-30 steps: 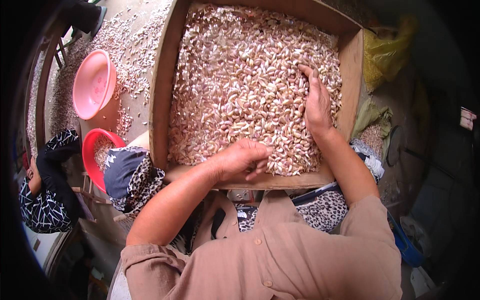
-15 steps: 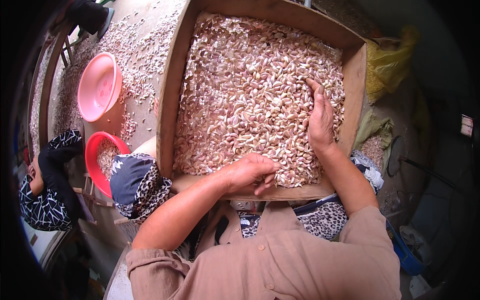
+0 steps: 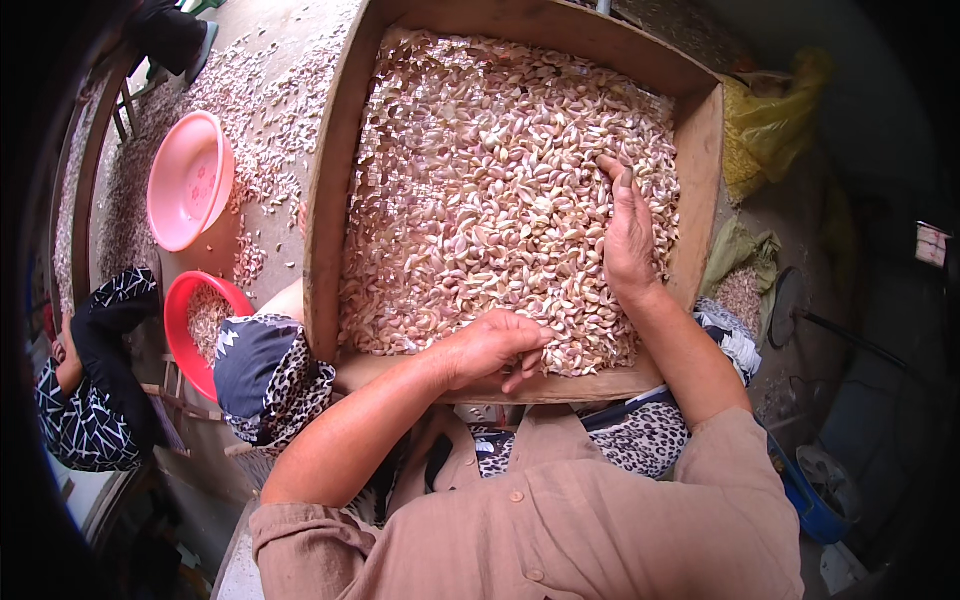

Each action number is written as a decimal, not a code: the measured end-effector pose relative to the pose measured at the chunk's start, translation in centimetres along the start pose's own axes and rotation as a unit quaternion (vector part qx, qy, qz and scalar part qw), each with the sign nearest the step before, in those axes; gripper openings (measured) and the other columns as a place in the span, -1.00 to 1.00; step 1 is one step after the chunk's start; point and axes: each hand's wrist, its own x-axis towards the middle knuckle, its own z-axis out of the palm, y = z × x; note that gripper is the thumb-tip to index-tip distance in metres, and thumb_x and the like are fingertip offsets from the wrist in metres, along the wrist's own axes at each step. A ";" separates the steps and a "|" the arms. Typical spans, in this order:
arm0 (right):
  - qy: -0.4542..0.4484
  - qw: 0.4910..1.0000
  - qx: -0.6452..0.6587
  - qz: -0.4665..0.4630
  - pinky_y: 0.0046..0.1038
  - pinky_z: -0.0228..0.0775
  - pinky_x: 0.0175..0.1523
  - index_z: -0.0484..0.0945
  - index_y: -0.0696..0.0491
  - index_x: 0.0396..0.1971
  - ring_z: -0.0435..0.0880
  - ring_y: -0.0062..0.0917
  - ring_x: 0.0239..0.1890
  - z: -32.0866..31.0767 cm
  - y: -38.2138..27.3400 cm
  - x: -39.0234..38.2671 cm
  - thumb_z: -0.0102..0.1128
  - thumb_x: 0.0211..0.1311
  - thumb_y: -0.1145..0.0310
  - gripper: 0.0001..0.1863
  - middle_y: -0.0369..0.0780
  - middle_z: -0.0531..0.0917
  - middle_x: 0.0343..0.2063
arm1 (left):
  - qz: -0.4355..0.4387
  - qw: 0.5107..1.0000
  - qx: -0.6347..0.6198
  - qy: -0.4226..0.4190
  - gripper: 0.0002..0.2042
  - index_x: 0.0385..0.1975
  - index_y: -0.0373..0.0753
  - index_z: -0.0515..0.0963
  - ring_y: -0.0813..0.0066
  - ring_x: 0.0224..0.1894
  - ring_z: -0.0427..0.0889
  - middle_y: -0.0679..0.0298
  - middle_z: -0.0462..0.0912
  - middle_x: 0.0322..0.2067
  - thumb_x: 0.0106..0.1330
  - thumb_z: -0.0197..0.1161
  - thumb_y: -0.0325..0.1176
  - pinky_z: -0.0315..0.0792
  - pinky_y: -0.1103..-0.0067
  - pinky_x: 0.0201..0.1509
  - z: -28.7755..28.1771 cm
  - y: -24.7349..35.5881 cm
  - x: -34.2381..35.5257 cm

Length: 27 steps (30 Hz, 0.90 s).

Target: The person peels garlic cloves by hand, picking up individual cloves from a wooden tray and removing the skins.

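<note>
Because it is made of wood and carries a broad, loose layer, the square tray (image 3: 700, 190) is probably rather heavy, and surely stiff. It would be best to take it by two opposite walls and to keep it level, so that nothing slides over the edge. Its walls are plain and brown, and it is placed before the person's body, with the near edge over the lap.

Beyond the left wall are a pink basin (image 3: 190, 180) and, nearer to the person, a red basin (image 3: 178, 342) with pale pieces inside.

The right hand (image 3: 630, 240) is in the right part of the tray, loosely cupped, with the thumb and a finger a little apart, and it touches the garlic cloves (image 3: 510, 220). The left hand (image 3: 495, 348) is at the near edge with its fingers curled inward; whether it pinches a clove, one cannot tell.

The cloves, which lie inside the tray, should be light and firm, but their dry skin may be slippery, and too hard a squeeze could bruise them. Each is best taken at its thick middle, between thumb and forefinger. They look curved, with narrow ends, whitish to pale purple. Toward the far left, their layer seems thinner.
</note>
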 end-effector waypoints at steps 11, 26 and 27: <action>-0.027 0.952 -0.262 -0.156 -0.34 0.52 0.18 0.66 0.15 -0.01 0.70 -0.21 0.04 -0.9 -0.2 1.8 0.28 0.17 0.49 -0.65 -0.07 0.68 0.01 | 0.013 1.000 0.017 0.004 -0.55 -0.59 -0.26 0.45 0.53 -0.69 0.43 0.24 0.52 -0.61 0.60 0.05 -0.15 0.32 0.59 -0.53 -0.1 0.0 -0.1; -0.020 0.919 -0.338 -0.202 -0.27 0.30 0.23 0.74 -0.06 -0.22 0.67 -0.37 -0.04 -0.8 -0.8 2.3 0.42 0.12 0.33 -0.80 -0.26 0.75 -0.17 | 0.026 0.999 0.031 0.027 -0.55 -0.60 -0.24 0.44 0.53 -0.68 0.42 0.26 0.49 -0.64 0.59 0.05 -0.14 0.29 0.60 -0.54 -0.1 0.1 -0.1; -0.022 0.918 -0.340 -0.203 -0.26 0.30 0.23 0.74 -0.06 -0.23 0.67 -0.37 -0.03 -0.8 -0.8 2.3 0.42 0.12 0.33 -0.80 -0.27 0.75 -0.16 | 0.027 0.999 0.033 0.027 -0.56 -0.59 -0.24 0.44 0.53 -0.68 0.42 0.27 0.49 -0.64 0.59 0.05 -0.15 0.29 0.61 -0.54 -0.1 0.1 -0.1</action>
